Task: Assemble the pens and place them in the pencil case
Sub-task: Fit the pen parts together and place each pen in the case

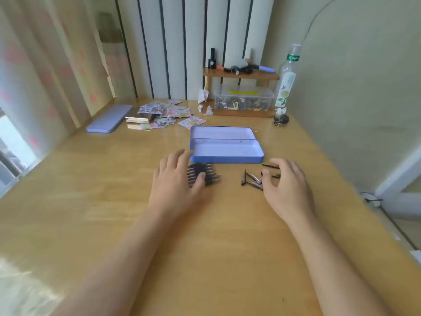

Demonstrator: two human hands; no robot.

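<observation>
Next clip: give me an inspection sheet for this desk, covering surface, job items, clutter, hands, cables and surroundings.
Surface: wooden desk, glossy, bare in the foreground.
Job's things: open pencil case, lid back, nothing seen inside; row of pen bodies before it; loose pen parts scattered to the right.
Clutter: closed blue case, patterned packets, crumpled paper, clear storage box, bottle, small shelf with oddments.
Hands: left hand resting on the pen bodies; right hand over the loose parts, fingers curled, nothing visibly held.
Cables: thin cable on the wall above the bottle.
Surroundings: curtain left, striped panel behind, plain wall right.
</observation>
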